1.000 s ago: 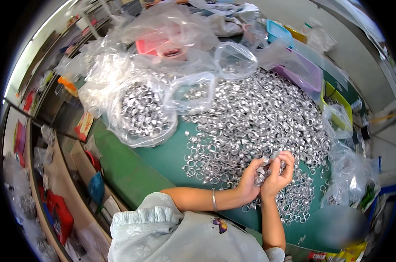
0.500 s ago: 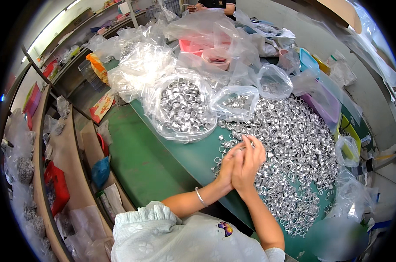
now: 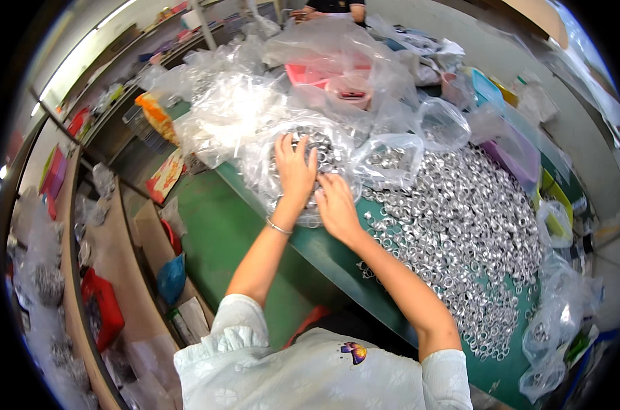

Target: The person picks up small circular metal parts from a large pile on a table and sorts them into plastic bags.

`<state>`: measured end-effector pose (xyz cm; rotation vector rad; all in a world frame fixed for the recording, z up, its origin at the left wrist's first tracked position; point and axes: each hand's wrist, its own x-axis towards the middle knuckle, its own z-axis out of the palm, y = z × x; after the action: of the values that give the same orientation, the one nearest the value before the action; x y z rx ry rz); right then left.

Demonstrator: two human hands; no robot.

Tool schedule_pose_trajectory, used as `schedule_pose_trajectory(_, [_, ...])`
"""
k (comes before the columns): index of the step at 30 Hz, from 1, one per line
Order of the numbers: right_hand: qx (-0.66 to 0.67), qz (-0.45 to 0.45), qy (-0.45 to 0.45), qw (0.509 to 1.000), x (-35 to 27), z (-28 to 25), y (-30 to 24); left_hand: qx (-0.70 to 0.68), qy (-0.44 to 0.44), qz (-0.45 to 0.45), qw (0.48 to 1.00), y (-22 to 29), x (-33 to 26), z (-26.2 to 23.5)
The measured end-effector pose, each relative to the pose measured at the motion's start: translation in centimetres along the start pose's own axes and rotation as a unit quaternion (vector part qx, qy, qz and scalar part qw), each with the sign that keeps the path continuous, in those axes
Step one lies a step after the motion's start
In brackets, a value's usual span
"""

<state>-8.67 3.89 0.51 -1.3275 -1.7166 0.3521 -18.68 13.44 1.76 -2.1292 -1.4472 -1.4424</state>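
Observation:
My left hand (image 3: 295,171) lies with its fingers spread on top of the silver metal rings inside a wide clear plastic bag (image 3: 255,160) at the table's left edge. My right hand (image 3: 337,205) rests palm down just beside it, on the bag's near rim; its fingertips are hidden, so I cannot tell whether it grips the plastic. To the right a big loose heap of the same silver rings (image 3: 467,232) covers the green table (image 3: 330,256). A thin bracelet circles my left wrist.
More clear bags (image 3: 221,109) and a smaller bag of rings (image 3: 392,160) crowd the far side, with pink (image 3: 310,74), purple and blue trays behind. Another person's hands show at the top edge (image 3: 310,12). Shelves and boxes stand at the left; small bags (image 3: 552,328) lie at the right.
Both hands have left the loose heap of rings and reached forward and left onto the open bag of rings. My view has turned with them.

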Motion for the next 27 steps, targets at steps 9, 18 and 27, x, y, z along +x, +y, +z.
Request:
schedule_pose_trajectory(9, [-0.229,-0.085,-0.108,0.964,-4.8,-4.6,-1.0,0.074,-0.126,0.033,0.989,0.5,-0.5,-0.3])
schedule_pose_trajectory(18, [-0.140,0.002,-0.025,0.990,-13.3,-13.9,-0.6,0.037,-0.089,0.066,0.993,-0.4,-1.4,-0.1])
schedule_pose_trajectory(27, [-0.289,0.152,0.127,0.937,-15.1,-23.2,9.9,-0.282,-0.091,0.116,0.948,12.4,-3.1,-2.7])
